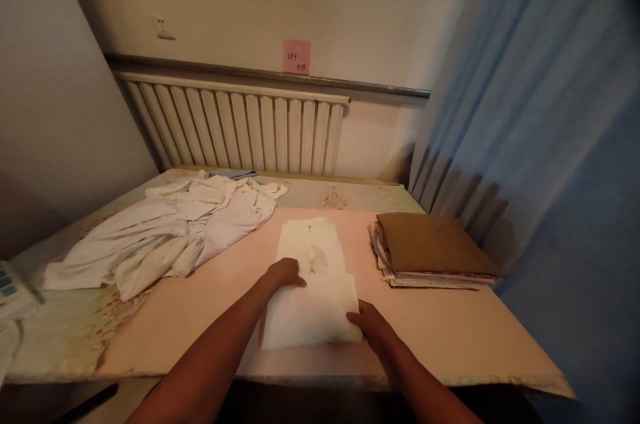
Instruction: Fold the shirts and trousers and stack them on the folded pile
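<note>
A white garment lies folded into a narrow rectangle on the pink sheet, its lower part doubled over the upper part. A small dark mark shows near its far end, and a loose fold stands up in its middle. My left hand is closed at the left edge of the doubled layer, thumb on top and the other fingers partly hidden. Lower down on the opposite side, my right hand pinches the garment's right edge, with the thumb over the cloth.
Rumpled white clothes are heaped at the left. A stack of folded cloths, brown on top, sits to the right on the pink sheet. Behind the table are a radiator and wall; a blue curtain hangs at the right.
</note>
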Demonstrator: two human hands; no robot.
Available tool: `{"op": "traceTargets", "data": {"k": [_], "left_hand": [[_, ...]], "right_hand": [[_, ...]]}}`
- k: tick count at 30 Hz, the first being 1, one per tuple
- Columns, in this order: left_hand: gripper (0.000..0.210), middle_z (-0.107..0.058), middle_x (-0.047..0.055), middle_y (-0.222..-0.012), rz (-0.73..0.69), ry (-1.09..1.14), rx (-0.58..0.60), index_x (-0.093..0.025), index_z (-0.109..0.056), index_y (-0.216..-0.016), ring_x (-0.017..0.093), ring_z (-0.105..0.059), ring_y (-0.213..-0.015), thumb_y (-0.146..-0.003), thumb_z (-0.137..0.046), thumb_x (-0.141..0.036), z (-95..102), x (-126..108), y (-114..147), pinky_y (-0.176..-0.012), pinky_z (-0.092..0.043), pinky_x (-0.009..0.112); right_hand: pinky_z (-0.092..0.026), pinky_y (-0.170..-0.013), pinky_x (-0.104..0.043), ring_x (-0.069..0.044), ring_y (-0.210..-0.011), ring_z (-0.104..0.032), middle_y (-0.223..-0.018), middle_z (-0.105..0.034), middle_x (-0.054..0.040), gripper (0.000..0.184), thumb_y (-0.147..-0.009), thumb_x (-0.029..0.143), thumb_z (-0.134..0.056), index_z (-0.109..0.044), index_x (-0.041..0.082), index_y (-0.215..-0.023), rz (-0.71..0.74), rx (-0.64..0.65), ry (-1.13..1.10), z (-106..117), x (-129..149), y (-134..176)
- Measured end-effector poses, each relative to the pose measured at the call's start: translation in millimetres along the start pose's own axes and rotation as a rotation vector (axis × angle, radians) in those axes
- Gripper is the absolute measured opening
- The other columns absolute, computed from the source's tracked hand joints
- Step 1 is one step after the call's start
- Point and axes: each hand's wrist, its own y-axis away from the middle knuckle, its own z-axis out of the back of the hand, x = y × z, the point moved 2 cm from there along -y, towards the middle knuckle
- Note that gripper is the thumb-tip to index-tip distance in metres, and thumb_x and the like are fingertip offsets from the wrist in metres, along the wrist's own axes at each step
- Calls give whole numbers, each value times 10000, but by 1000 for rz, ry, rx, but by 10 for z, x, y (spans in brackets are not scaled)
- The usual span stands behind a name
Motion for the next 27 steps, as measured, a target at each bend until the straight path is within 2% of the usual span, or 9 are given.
{"op": "traceTargets", "data": {"k": [4, 7, 12, 15, 18, 21, 23, 27], "left_hand": [[503, -661, 127, -1126, -14, -174, 8, -178, -649, -971, 321, -612, -1050, -562, -796, -431, -152, -232, -15, -801, -481, 371], [532, -653, 110, -1129, -25, -243, 3, -171, -624, -1054, 285, -620, -1029, -619, -791, -427, -254, -288, -12, -807, -492, 374], [314, -636, 68, -1108, -107, -292, 6, -157, -619, -1051, 204, -606, -993, -853, -633, -400, -353, -272, -9, -843, -500, 404], [228, -659, 42, -1041, -176, -301, -43, -177, -634, -1002, 198, -614, -962, -840, -639, -338, -384, -274, 55, -799, -493, 348], [187, -668, 33, -1018, -220, -323, -158, -212, -618, -1012, 207, -615, -956, -830, -600, -252, -417, -294, 222, -764, -460, 302], [178, -642, 37, -1042, -286, -364, -277, -223, -579, -1046, 199, -594, -960, -884, -506, -235, -469, -313, 476, -789, -429, 298], [152, -625, 39, -1025, -336, -402, -325, -222, -576, -1017, 194, -581, -933, -917, -466, -250, -515, -315, 650, -771, -419, 296], [177, -605, 57, -939, -389, -485, -385, -206, -588, -920, 204, -557, -834, -946, -413, -222, -619, -284, 899, -697, -396, 311]], "right_hand": [[-303, -490, -212, -94, -515, -452, -624, -599, 20, 304, -576, 309, -640, -636, 137, -827, 11, 3, 24, 18, -22, -17], [-342, -519, -222, -108, -555, -484, -658, -612, 9, 283, -581, 303, -621, -636, 138, -811, 36, 14, 70, 32, -16, -22], [-382, -542, -237, -130, -585, -512, -681, -635, -10, 285, -606, 326, -617, -662, 135, -813, 54, 4, 150, 30, 26, 8], [-375, -536, -233, -129, -579, -504, -676, -634, -11, 304, -621, 314, -576, -681, 131, -840, 69, -9, 178, 14, 53, 47], [-358, -530, -228, -123, -570, -486, -658, -621, -5, 338, -636, 285, -509, -699, 122, -864, 117, -38, 243, 9, 60, 93], [-376, -556, -247, -141, -590, -494, -642, -618, -11, 335, -643, 287, -488, -714, 117, -823, 177, -111, 361, 12, 39, 144], [-413, -603, -270, -177, -656, -539, -675, -646, -30, 316, -659, 319, -506, -718, 119, -780, 211, -137, 396, -1, 17, 182], [-461, -694, -306, -247, -807, -610, -778, -701, -58, 339, -709, 376, -529, -735, 125, -807, 266, -100, 374, -49, -9, 249]]}}
